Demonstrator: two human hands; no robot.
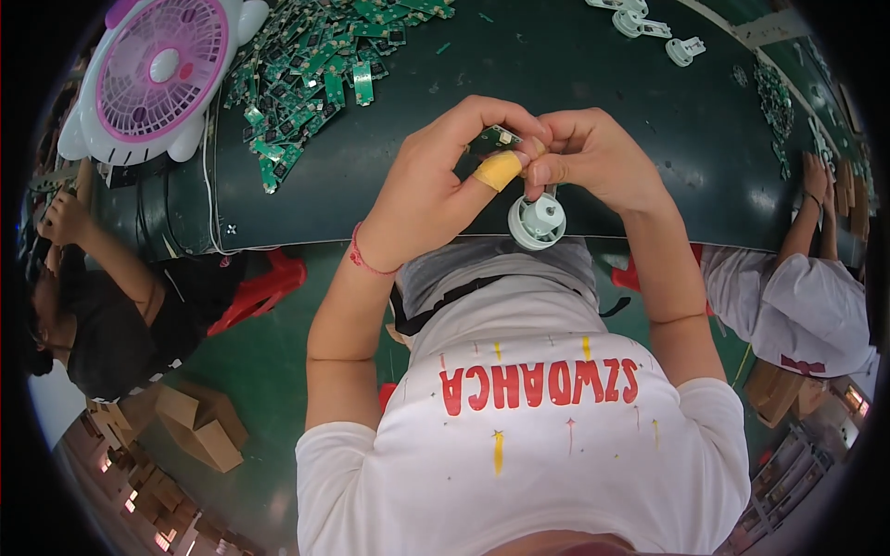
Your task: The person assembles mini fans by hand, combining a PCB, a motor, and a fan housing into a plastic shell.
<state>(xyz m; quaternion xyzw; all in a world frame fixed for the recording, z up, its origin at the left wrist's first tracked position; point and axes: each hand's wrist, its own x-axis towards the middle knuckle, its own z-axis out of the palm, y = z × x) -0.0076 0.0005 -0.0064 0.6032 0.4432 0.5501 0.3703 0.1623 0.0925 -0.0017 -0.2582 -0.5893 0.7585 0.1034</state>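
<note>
My hands meet over the near edge of the dark table. My left hand [440, 171], with yellow tape round its thumb and a red band at the wrist, pinches a small green circuit board [503, 138], mostly hidden by the fingers. Closed beside it, my right hand [598, 162] grips the narrow stem of a white round plastic housing [538, 222]. The round end, with a small metal piece at its centre, hangs below the fingers at the table edge. Where the fingertips of both hands touch, what lies between them is hidden.
A pile of green circuit boards [315, 69] covers the far left, beside a white and pink fan [165, 65]. Several white plastic housings [640, 20] lie at the far right. Co-workers sit on both sides; a cardboard box [199, 426] stands on the floor at left.
</note>
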